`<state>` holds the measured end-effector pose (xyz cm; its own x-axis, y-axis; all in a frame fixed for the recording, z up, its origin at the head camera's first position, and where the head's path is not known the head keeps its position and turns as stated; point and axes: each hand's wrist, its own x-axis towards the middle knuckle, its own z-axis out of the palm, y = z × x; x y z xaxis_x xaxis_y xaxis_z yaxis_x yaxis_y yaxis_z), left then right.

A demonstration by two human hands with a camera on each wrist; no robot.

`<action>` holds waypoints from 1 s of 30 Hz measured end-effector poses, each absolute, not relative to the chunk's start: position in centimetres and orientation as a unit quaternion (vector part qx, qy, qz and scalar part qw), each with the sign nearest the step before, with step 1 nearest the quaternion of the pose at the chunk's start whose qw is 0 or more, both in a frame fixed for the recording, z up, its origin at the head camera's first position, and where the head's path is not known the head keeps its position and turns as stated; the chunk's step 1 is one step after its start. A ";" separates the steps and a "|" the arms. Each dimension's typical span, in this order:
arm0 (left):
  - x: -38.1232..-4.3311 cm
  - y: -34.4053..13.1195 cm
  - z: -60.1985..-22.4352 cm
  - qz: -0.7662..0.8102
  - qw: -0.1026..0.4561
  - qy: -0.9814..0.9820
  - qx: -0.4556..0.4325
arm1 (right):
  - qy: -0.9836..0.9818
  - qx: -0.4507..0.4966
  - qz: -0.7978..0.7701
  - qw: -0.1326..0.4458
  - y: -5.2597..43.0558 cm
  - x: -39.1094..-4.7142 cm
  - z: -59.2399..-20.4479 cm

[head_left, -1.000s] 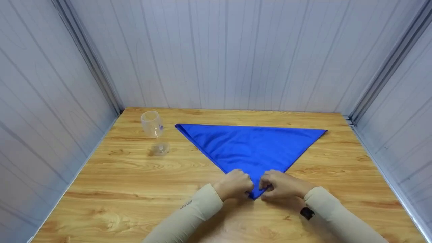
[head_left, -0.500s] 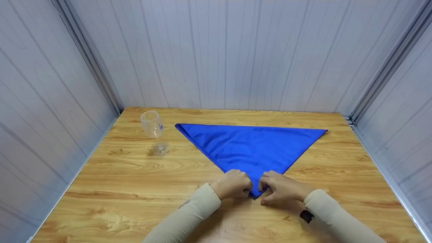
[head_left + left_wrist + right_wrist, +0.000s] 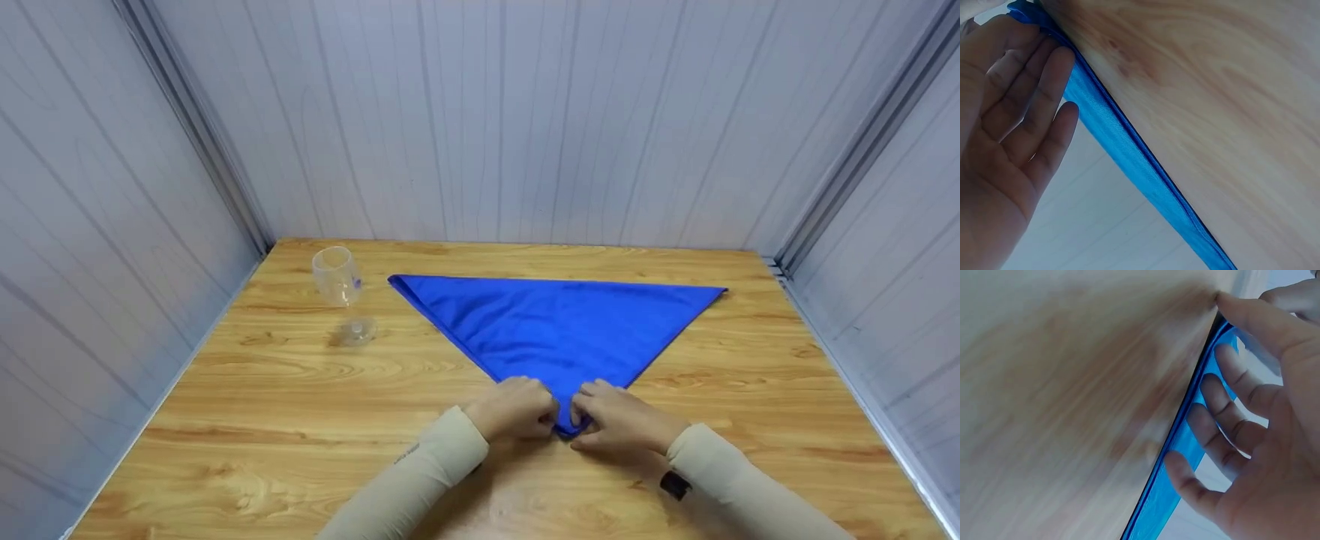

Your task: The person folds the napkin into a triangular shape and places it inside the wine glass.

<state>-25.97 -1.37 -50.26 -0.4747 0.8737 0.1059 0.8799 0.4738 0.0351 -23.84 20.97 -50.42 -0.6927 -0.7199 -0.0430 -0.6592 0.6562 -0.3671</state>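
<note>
A blue cloth (image 3: pixel 555 322), folded into a triangle, lies on the wooden table with its point towards me. My left hand (image 3: pixel 514 411) is at the left side of that near point; in the left wrist view its thumb and index finger pinch the cloth's bunched end, and the other fingers curve beside the edge. From the right, my right hand (image 3: pixel 622 421) touches the point. The right wrist view shows its gently bent fingers (image 3: pixel 1202 422) spread along the cloth's edge (image 3: pixel 1171 481), the thumb (image 3: pixel 1241 312) apart from them, its tip down at the table.
A clear stemmed wine glass (image 3: pixel 337 281) stands upright left of the cloth. The wooden table (image 3: pixel 300 427) is bounded by pale panel walls (image 3: pixel 495 127) at the back and on both sides. A dark band (image 3: pixel 675 485) shows under the right sleeve.
The cloth's near point has gone from sharp to blunt and turned up a little. My right hand has shifted slightly left and my left hand barely left; the glass stays put.
</note>
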 end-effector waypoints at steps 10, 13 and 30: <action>-26.2 -1.7 -50.2 -0.082 0.018 -0.858 -0.507 | 0.906 -0.389 -0.161 0.039 20.6 -23.8 -50.8; -26.1 -1.8 -50.3 -0.084 0.020 -0.857 -0.509 | 0.907 -0.386 -0.165 0.040 20.6 -23.8 -50.8; -26.0 -1.2 -51.0 -0.085 0.009 -0.878 -0.471 | 0.917 -0.368 -0.148 0.041 20.0 -23.3 -50.7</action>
